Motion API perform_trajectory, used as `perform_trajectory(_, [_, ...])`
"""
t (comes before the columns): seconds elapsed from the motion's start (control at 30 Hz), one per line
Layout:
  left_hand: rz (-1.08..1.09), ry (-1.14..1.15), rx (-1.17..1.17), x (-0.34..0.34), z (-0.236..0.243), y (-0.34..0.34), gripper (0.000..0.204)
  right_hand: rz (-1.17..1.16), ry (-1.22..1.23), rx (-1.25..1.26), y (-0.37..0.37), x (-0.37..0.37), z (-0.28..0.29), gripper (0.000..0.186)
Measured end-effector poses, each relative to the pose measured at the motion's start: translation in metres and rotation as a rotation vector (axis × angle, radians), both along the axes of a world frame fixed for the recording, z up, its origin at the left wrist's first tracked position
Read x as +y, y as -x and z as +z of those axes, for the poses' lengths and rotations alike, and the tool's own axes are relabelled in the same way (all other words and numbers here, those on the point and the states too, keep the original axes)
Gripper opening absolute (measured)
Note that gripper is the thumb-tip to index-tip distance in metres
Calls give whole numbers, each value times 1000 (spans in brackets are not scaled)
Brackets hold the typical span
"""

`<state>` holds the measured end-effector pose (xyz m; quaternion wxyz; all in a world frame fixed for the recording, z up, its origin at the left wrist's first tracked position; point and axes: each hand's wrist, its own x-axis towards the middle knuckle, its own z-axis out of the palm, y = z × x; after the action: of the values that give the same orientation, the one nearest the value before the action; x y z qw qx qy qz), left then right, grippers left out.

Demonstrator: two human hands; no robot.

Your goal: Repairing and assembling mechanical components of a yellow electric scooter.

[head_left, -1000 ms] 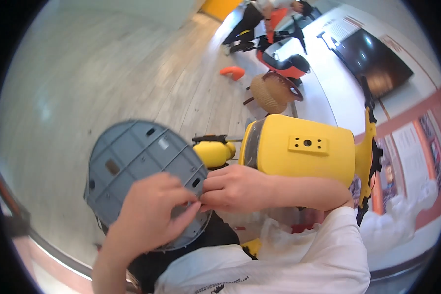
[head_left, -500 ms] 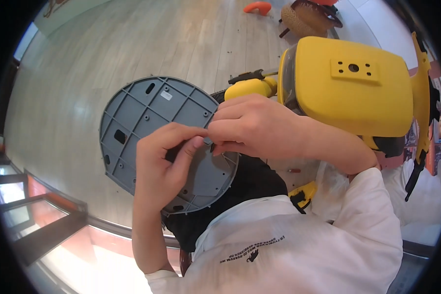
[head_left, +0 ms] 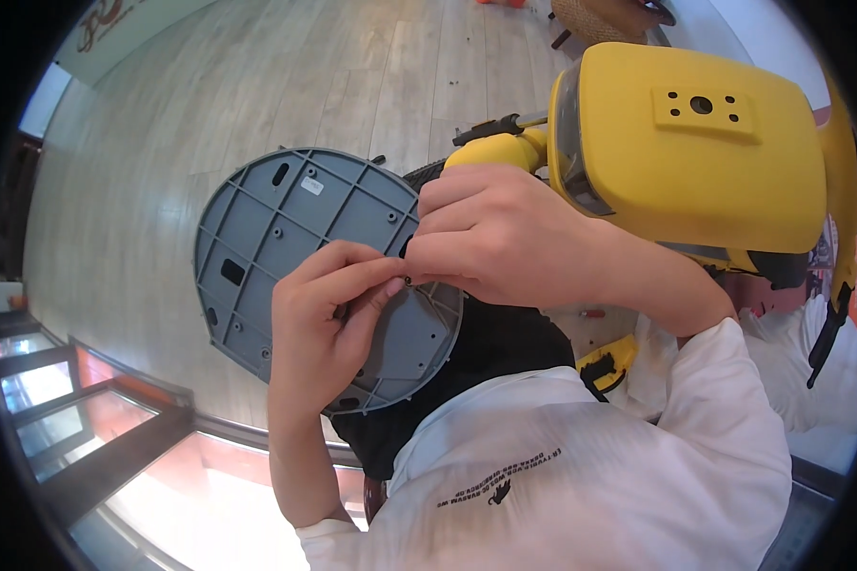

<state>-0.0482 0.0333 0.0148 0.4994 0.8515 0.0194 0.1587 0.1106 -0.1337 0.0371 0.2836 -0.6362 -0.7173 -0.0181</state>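
A grey round plastic base plate (head_left: 295, 214), ribbed and dotted with slots and screw bosses, rests on my lap. Above its right half, both my hands come together. The thumb and index finger of my left hand (head_left: 328, 309) are pinched, with a small dark bit showing at their tips. My right hand (head_left: 495, 233) is closed, its fingertips meeting those of the left. Whatever lies between the fingers is too small and too covered to name. A white label (head_left: 311, 186) sticks to the plate's upper part.
To the right stands a large yellow housing (head_left: 695, 152) with a yellow arm part (head_left: 495, 152) beside it. A smaller yellow-black piece (head_left: 609, 366) lies on the floor near my right side. A woven brown seat (head_left: 605, 19) is far off; a glass-panelled frame (head_left: 114, 428) is at left.
My view has shifted slightly, so the surroundings sit a little differently. Both hands stay together over the plate, and the left fingertips are drawn closer against the right hand.
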Motion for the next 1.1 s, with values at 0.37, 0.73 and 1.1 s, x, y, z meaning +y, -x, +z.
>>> perform_trajectory(0.37, [-22,-30,39,-2,7,-2,14,162,-146,-227,6,-4,0,15])
perform_trajectory(0.73, [-17,-146,-11,-3,2,2,24,204,-94,-434,17,-6,13,11])
perform_trajectory(1.1, [37,-416,-199,-9,-6,3,22,214,-159,-238,1,-7,-5,14])
